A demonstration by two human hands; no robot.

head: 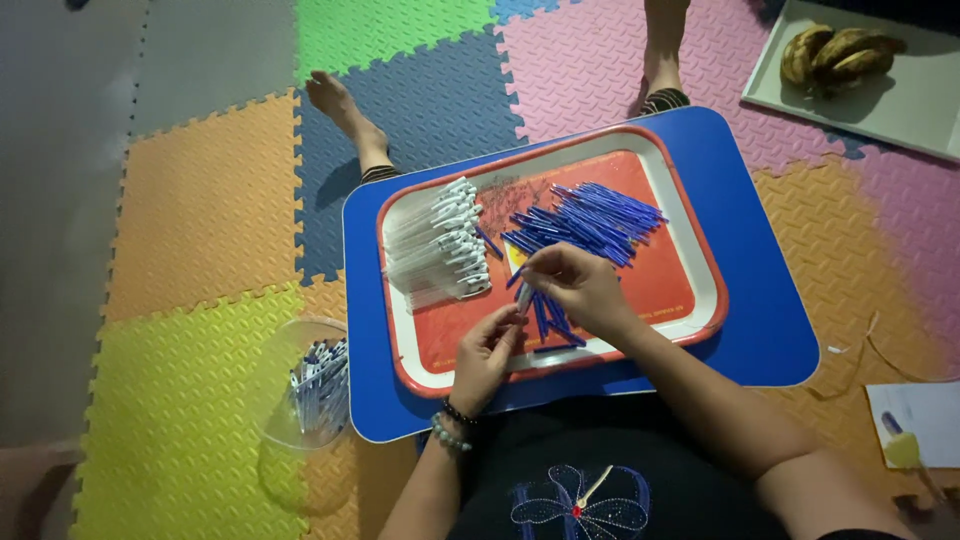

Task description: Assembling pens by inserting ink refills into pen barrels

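Note:
A red tray with a white rim [690, 250] lies on a blue lap table [770, 300]. In it sit a stack of white pen barrels [437, 245] at the left and a heap of blue pen parts [590, 218] at the middle. My left hand [485, 352] pinches a small pen piece over the tray's near edge. My right hand [578, 288] holds a blue part just above it, fingertips close to the left hand's. A few blue parts [548, 320] lie under my hands.
A clear plastic bowl [285, 415] with several assembled pens [320, 388] stands on the foam mats at the left. My bare feet [345, 110] stick out beyond the table. A pale tray with bananas [838, 55] sits at the far right. Paper [920, 420] lies near right.

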